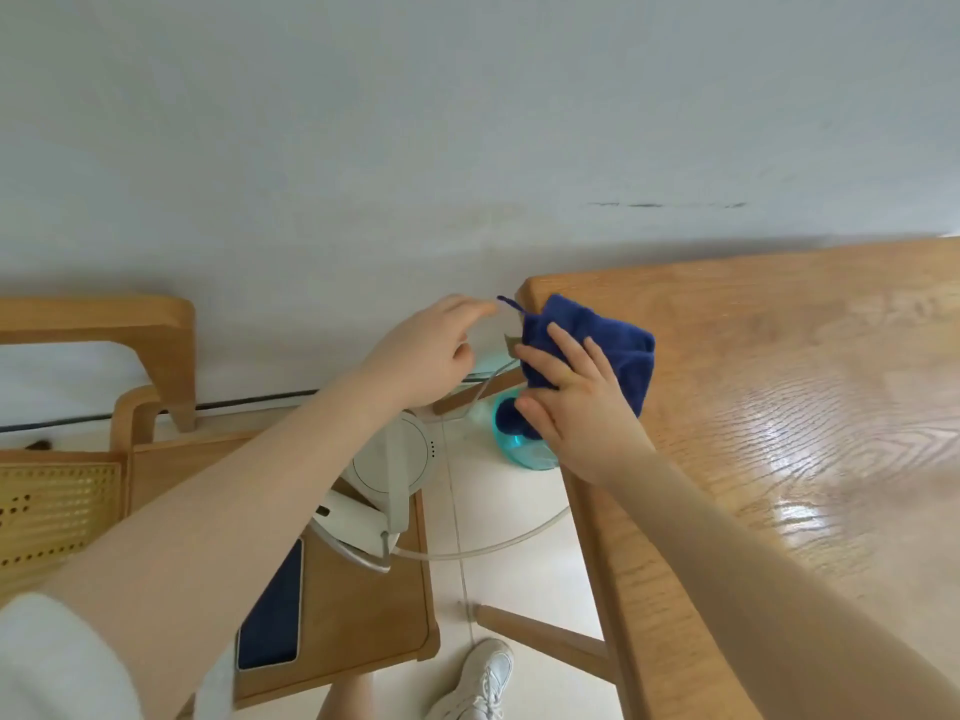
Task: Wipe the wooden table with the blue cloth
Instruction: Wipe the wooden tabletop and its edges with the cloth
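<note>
The blue cloth (597,340) lies bunched on the far left corner of the wooden table (779,407), part of it hanging over the table's left edge. My right hand (576,407) lies on the cloth with fingers spread and fairly straight, pressing it at the edge, thumb down beside the hanging part. My left hand (431,350) hovers just left of the corner. Its fingertips reach toward the cloth's small hanging loop (506,302); whether they touch the loop is unclear.
A wooden chair (363,615) left of the table carries a white appliance (387,470) with a cable and a dark tablet (272,615). A teal container (524,449) stands on the floor under the table corner. My white shoe (483,678) is below. The wall is close behind.
</note>
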Action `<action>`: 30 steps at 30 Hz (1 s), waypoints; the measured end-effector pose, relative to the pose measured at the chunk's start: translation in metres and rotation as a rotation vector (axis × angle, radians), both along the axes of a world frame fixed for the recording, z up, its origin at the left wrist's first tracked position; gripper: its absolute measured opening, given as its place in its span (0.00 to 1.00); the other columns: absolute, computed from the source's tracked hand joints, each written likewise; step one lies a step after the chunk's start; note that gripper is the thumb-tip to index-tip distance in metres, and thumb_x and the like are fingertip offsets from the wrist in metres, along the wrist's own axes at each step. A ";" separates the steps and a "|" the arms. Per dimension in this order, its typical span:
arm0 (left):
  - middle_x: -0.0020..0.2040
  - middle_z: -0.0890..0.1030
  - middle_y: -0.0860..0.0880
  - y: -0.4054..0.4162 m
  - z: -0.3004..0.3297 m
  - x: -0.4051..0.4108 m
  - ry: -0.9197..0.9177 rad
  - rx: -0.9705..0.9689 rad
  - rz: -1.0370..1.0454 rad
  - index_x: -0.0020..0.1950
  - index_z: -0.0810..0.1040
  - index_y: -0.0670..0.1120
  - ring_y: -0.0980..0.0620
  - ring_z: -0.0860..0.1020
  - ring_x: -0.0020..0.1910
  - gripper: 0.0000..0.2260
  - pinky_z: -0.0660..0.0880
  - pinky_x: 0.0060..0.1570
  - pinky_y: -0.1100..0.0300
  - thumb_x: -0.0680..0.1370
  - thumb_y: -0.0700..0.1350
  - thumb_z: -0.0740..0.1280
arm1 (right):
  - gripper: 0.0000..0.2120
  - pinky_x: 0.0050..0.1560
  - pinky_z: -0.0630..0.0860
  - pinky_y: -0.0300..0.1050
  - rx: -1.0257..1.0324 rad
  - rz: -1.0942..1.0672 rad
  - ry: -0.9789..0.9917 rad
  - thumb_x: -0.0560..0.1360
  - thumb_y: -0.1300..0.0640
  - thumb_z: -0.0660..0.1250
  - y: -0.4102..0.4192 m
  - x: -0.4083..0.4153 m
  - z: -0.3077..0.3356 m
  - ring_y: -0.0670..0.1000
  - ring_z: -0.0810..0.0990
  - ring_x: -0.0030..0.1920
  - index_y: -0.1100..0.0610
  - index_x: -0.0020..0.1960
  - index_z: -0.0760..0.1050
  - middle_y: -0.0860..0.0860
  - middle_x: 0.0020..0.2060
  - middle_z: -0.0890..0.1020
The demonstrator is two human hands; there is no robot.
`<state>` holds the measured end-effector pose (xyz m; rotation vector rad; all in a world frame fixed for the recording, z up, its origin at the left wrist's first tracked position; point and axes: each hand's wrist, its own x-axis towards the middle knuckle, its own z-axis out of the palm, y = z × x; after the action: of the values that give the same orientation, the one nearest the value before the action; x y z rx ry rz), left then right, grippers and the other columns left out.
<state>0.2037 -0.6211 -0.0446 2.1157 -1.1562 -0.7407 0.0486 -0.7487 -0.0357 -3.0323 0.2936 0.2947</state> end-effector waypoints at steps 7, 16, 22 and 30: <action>0.78 0.50 0.50 -0.051 0.001 -0.007 -0.231 -0.008 -0.245 0.76 0.55 0.49 0.50 0.49 0.76 0.28 0.50 0.74 0.55 0.77 0.34 0.55 | 0.43 0.64 0.67 0.60 -0.131 -0.549 -0.015 0.64 0.59 0.74 0.039 -0.031 -0.011 0.62 0.68 0.69 0.63 0.73 0.58 0.63 0.71 0.64; 0.77 0.51 0.55 -0.047 0.002 0.005 -0.270 -0.001 -0.295 0.76 0.54 0.49 0.56 0.50 0.76 0.29 0.56 0.70 0.60 0.77 0.32 0.54 | 0.38 0.72 0.56 0.53 -0.095 -0.471 -0.033 0.71 0.58 0.67 0.029 0.000 -0.014 0.57 0.56 0.75 0.60 0.76 0.52 0.56 0.75 0.58; 0.78 0.48 0.55 -0.050 0.003 -0.008 -0.300 0.046 -0.246 0.77 0.51 0.49 0.56 0.47 0.76 0.33 0.67 0.66 0.52 0.75 0.31 0.55 | 0.39 0.68 0.62 0.56 -0.082 -0.358 0.024 0.68 0.51 0.69 0.060 -0.102 -0.003 0.57 0.61 0.72 0.57 0.74 0.57 0.54 0.74 0.61; 0.78 0.45 0.50 -0.052 0.000 -0.020 -0.400 0.092 -0.222 0.77 0.48 0.46 0.52 0.45 0.76 0.31 0.58 0.71 0.53 0.76 0.33 0.56 | 0.21 0.66 0.63 0.58 -0.089 -0.151 -0.037 0.75 0.50 0.52 0.023 -0.051 -0.009 0.61 0.64 0.71 0.54 0.58 0.78 0.56 0.72 0.65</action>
<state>0.1841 -0.6727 -0.0449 2.3038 -1.6166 -0.4827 -0.0023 -0.7259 -0.0452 -3.0750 0.5440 0.2194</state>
